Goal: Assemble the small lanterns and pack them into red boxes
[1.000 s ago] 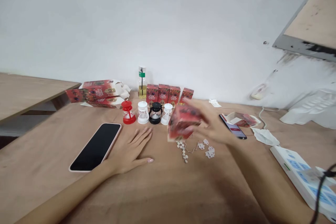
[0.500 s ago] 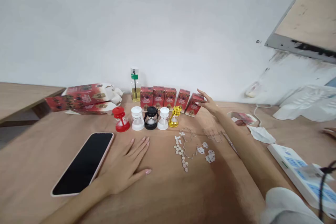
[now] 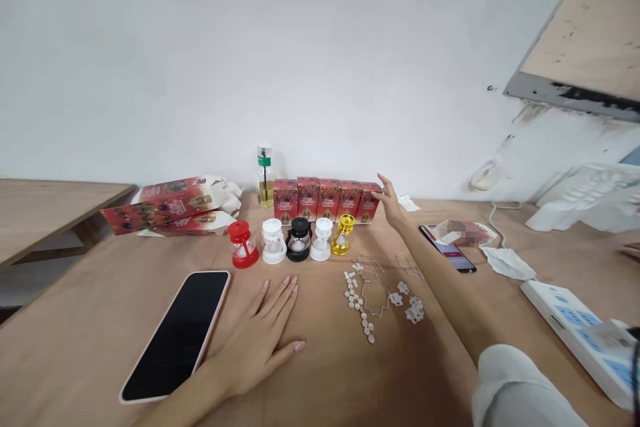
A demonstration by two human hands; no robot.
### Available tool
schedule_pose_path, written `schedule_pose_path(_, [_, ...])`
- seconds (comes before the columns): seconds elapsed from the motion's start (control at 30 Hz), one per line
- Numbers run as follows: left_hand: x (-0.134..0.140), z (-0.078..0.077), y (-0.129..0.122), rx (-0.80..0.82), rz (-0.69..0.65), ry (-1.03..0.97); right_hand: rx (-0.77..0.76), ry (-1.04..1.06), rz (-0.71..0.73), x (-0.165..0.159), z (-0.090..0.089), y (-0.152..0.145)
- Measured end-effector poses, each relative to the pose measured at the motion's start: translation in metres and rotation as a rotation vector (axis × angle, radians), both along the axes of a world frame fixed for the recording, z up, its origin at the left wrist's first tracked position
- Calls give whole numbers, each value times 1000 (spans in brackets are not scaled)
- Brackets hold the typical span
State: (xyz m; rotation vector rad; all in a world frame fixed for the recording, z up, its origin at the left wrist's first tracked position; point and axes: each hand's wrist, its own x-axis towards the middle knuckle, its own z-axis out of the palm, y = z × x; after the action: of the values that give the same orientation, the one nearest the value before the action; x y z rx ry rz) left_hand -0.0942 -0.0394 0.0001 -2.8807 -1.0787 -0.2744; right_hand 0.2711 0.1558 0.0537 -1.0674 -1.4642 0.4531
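Observation:
My left hand (image 3: 260,343) lies flat on the table, palm down, fingers spread, next to a black-screened phone (image 3: 177,340). Far forward, my right hand (image 3: 394,205) reaches to the right end of a row of small red printed boxes. Its thumb touches the rightmost red box (image 3: 369,205), while the index finger points up beside the box's corner. Before the boxes stand several small lanterns: a red lantern (image 3: 242,245), a white lantern (image 3: 273,242), a black lantern (image 3: 299,240), a second white lantern (image 3: 321,240) and a gold lantern (image 3: 343,235).
Small round discs (image 3: 361,307), bent wires (image 3: 373,303) and white plastic pieces (image 3: 414,310) lie right of centre. Flattened red cartons (image 3: 175,203) and a bottle (image 3: 265,180) stand left. A power strip (image 3: 575,333) and second phone (image 3: 453,253) lie right.
The two right-hand boxes, tilted and apart before, now stand close against the others in the row. My right hand moved slightly left relative to the row. My left hand stays flat.

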Motion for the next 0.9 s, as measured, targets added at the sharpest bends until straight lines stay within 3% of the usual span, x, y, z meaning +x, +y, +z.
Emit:
schedule_pose_path(0.1, [0, -2, 1, 53, -11, -24, 91, -102, -51, -12, 14, -28])
schedule_pose_path(0.2, [0, -2, 1, 94, -16, -24, 70, -290, 90, -30, 32, -57])
schedule_pose_path(0.27, [0, -2, 1, 114, -5, -24, 7, -585, 232, -44, 41, -73])
schedule_pose_path(0.33, [0, -3, 1, 131, 2, -31, -51, -886, 285, -56, 45, -84])
schedule_pose_path(0.4, [0, -4, 2, 137, -1, -44, -61, -1067, 246, -65, 44, -91])
schedule_pose_path(0.47, [-1, -6, 3, 131, -11, -62, -40, -1111, 159, -69, 39, -96])
schedule_pose_path(0.57, [-1, -10, 7, 103, -18, -79, -37, -1016, 58, -66, 34, -100])
schedule_pose_path(0.73, [0, -8, 8, -29, -9, -114, -67, -819, 12, -42, 35, -106])
schedule_pose_path(0.83, [1, 7, 3, -188, -3, -240, -81, -198, 16, -31, 28, -108])
schedule_pose_path(0.9, [1, 24, -3, -275, 79, -429, -91, 227, 34, -30, 19, -105])
